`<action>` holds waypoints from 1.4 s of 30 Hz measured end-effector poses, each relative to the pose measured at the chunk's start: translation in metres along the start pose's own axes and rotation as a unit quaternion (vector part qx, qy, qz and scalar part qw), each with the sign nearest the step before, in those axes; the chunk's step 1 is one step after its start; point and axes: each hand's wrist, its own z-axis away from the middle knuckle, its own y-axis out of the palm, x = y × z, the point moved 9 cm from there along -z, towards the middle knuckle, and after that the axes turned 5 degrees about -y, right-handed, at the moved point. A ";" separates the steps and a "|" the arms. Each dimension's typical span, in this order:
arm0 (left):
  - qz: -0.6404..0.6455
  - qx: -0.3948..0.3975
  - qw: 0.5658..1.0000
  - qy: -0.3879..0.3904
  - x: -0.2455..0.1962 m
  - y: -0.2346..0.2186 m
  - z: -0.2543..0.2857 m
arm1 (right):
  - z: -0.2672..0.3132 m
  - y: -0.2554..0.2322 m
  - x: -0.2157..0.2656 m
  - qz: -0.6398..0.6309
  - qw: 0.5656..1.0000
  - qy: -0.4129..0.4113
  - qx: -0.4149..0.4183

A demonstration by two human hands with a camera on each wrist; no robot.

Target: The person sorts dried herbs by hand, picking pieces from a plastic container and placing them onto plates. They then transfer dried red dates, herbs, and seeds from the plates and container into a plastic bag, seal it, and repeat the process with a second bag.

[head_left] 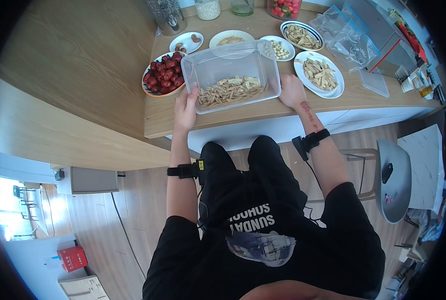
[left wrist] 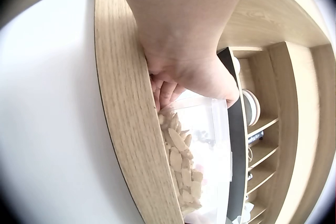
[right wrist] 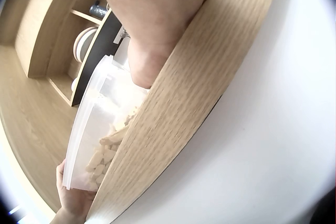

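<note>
A clear plastic container point(head_left: 238, 53) stands tilted near the counter's front edge, its open side facing me. Inside, a heap of pale dried strips point(head_left: 231, 91) lies along the lower wall. My left hand point(head_left: 185, 111) holds its left end, thumb against the wall; in the left wrist view the other fingers point(left wrist: 167, 94) are bent at the container's end. At the opposite end, my right hand point(head_left: 291, 91) grips the container with bent fingers, mostly hidden by the hand's back. In the right wrist view the counter edge covers part of this hand point(right wrist: 146, 66).
A bowl of red dates point(head_left: 164, 75) sits left of the container. Behind it are small plates, including one of whitish pieces point(head_left: 279, 49). Two plates of pale slices point(head_left: 319, 75) stand right, near plastic bags point(head_left: 345, 37) and a flat clear lid point(head_left: 374, 83). Jars point(head_left: 208, 9) line the back.
</note>
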 end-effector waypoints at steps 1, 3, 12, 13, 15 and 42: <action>0.000 0.000 1.000 0.000 0.001 0.000 0.000 | 0.000 0.001 -0.001 -0.001 1.000 0.003 0.003; 0.008 -0.007 1.000 0.013 0.000 0.000 -0.001 | 0.000 0.001 -0.001 -0.003 1.000 0.000 0.003; 0.015 -0.011 1.000 0.018 -0.004 0.000 0.000 | 0.000 -0.001 0.001 -0.012 1.000 -0.010 -0.017; 0.015 -0.011 1.000 0.018 -0.005 0.000 0.001 | 0.000 -0.002 0.001 -0.025 0.999 -0.021 -0.033; 0.008 -0.009 1.000 0.018 -0.006 0.000 0.001 | 0.001 -0.001 0.000 -0.026 0.999 -0.018 -0.032; 0.007 0.000 1.000 0.005 0.000 0.001 -0.001 | 0.001 0.000 -0.001 -0.004 1.000 0.003 0.000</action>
